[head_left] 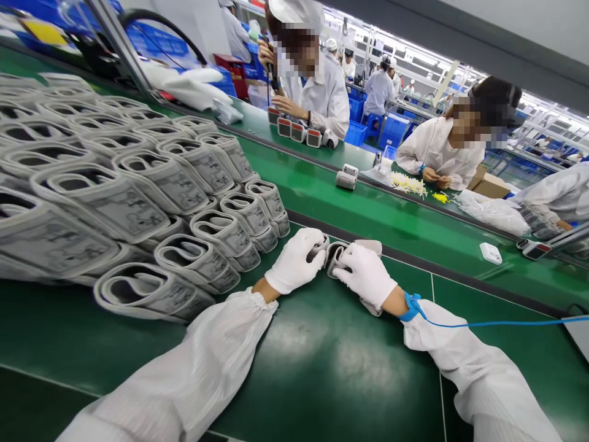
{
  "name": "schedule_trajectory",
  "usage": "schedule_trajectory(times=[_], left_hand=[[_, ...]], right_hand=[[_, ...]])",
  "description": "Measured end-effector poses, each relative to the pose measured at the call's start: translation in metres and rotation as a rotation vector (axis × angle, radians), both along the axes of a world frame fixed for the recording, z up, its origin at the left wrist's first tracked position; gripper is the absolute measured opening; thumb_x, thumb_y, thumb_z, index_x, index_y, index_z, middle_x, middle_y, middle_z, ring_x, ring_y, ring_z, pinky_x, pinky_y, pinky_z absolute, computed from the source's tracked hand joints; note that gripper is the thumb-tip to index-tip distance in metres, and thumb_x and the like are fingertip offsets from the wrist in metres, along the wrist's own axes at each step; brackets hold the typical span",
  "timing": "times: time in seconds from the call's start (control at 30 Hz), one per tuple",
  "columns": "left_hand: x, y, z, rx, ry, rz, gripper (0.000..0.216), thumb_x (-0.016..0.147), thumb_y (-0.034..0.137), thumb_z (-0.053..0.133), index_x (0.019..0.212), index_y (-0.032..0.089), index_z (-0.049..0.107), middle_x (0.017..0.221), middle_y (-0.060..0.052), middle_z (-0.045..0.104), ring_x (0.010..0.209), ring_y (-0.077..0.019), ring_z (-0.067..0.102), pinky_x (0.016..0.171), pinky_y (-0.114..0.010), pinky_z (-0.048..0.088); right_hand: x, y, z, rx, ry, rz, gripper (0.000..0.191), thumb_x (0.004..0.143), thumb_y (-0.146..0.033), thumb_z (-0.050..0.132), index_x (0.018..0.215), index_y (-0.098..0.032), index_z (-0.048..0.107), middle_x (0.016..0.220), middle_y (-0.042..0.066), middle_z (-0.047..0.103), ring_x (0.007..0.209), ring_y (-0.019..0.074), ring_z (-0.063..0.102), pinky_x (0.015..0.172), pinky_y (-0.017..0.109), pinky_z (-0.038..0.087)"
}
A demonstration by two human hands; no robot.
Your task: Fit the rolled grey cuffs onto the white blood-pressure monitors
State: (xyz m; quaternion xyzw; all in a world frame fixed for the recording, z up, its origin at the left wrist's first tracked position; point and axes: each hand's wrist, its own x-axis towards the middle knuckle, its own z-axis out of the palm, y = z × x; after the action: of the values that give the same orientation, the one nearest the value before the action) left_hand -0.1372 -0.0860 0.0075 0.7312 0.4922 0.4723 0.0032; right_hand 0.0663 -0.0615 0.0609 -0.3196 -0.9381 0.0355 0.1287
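Both my hands wear white gloves and rest on the green bench. My left hand (294, 261) is closed around one end of a grey cuff (332, 256). My right hand (365, 274) grips the other part of the same cuff, whose lower edge sticks out under my wrist. A blue wrist strap (411, 306) with a blue cord (497, 323) is on my right wrist. A large stack of rolled grey cuffs (138, 202) lies just left of my left hand.
A green conveyor belt (368, 209) runs across beyond my hands. On it lie a small white device (490, 253) and a grey device (346, 177). People in white coats work on the far side, with yellow parts (409, 184) and plastic bags (492, 212).
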Motion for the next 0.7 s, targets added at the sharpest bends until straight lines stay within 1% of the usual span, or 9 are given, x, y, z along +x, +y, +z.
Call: schedule_trajectory(times=[0.13,0.23,0.33,0.4,0.43,0.5,0.57,0.63,0.7], left_hand=[[0.004,0.004,-0.005,-0.052,-0.101,0.055,0.022,0.089,0.022,0.05,0.11,0.019,0.058,0.109,-0.009,0.066,0.104,-0.0231,0.063,0.095,-0.039,0.052],[0.005,0.007,-0.007,-0.114,-0.163,0.096,0.022,0.09,0.024,0.049,0.11,0.02,0.058,0.111,-0.007,0.066,0.104,-0.0205,0.064,0.096,-0.035,0.052],[-0.001,0.015,-0.012,-0.163,-0.214,0.223,0.021,0.094,0.027,0.044,0.108,0.019,0.057,0.101,-0.006,0.066,0.092,-0.0201,0.065,0.088,-0.035,0.054],[-0.006,0.023,-0.016,-0.172,-0.22,0.312,0.023,0.096,0.03,0.041,0.106,0.018,0.058,0.097,-0.007,0.065,0.091,-0.0219,0.063,0.088,-0.038,0.053],[-0.008,0.026,-0.019,-0.172,-0.211,0.341,0.024,0.097,0.031,0.04,0.104,0.018,0.059,0.099,-0.009,0.064,0.095,-0.0235,0.063,0.092,-0.04,0.052],[-0.009,0.032,-0.022,-0.166,-0.182,0.375,0.027,0.096,0.033,0.043,0.103,0.018,0.064,0.108,-0.013,0.062,0.106,-0.0274,0.06,0.099,-0.045,0.049],[-0.009,0.033,-0.021,-0.153,-0.161,0.399,0.03,0.096,0.036,0.046,0.105,0.017,0.067,0.115,-0.016,0.061,0.111,-0.0314,0.058,0.101,-0.05,0.046],[-0.009,0.027,-0.016,-0.131,-0.155,0.414,0.034,0.097,0.036,0.044,0.109,0.015,0.067,0.118,-0.019,0.06,0.113,-0.0336,0.057,0.102,-0.053,0.046],[-0.006,0.015,-0.007,-0.063,-0.155,0.407,0.037,0.099,0.035,0.039,0.115,0.014,0.066,0.121,-0.019,0.06,0.118,-0.0332,0.056,0.107,-0.052,0.043]], right_hand=[[0.008,0.0,-0.008,-0.098,0.25,0.025,0.029,0.087,-0.022,0.076,0.065,-0.017,0.058,0.074,0.0,0.054,0.073,0.0146,0.05,0.068,0.029,0.037],[0.011,0.0,-0.012,-0.158,0.346,0.021,0.033,0.085,-0.02,0.077,0.061,-0.018,0.055,0.069,-0.002,0.053,0.07,0.014,0.049,0.066,0.029,0.037],[0.015,-0.002,-0.013,-0.293,0.377,-0.006,0.035,0.083,-0.021,0.078,0.057,-0.018,0.055,0.062,-0.003,0.053,0.061,0.0121,0.049,0.058,0.027,0.037],[0.018,-0.004,-0.013,-0.346,0.386,0.0,0.03,0.084,-0.023,0.077,0.06,-0.018,0.059,0.063,-0.003,0.057,0.06,0.012,0.052,0.057,0.026,0.04],[0.02,-0.005,-0.012,-0.336,0.399,0.018,0.027,0.086,-0.024,0.076,0.064,-0.018,0.062,0.066,-0.002,0.06,0.063,0.0126,0.055,0.06,0.026,0.042],[0.024,-0.007,-0.007,-0.26,0.447,0.076,0.02,0.089,-0.025,0.074,0.072,-0.019,0.067,0.076,0.0,0.065,0.071,0.0144,0.06,0.067,0.028,0.047],[0.028,-0.008,0.002,-0.17,0.497,0.15,0.018,0.093,-0.028,0.071,0.077,-0.019,0.07,0.083,0.002,0.067,0.079,0.0164,0.064,0.074,0.029,0.051],[0.034,-0.009,0.016,-0.095,0.536,0.193,0.018,0.095,-0.032,0.07,0.082,-0.02,0.071,0.089,0.004,0.069,0.087,0.0182,0.066,0.08,0.031,0.053],[0.042,-0.011,0.032,-0.045,0.569,0.189,0.018,0.097,-0.035,0.068,0.086,-0.021,0.072,0.094,0.005,0.069,0.092,0.019,0.067,0.084,0.031,0.054]])
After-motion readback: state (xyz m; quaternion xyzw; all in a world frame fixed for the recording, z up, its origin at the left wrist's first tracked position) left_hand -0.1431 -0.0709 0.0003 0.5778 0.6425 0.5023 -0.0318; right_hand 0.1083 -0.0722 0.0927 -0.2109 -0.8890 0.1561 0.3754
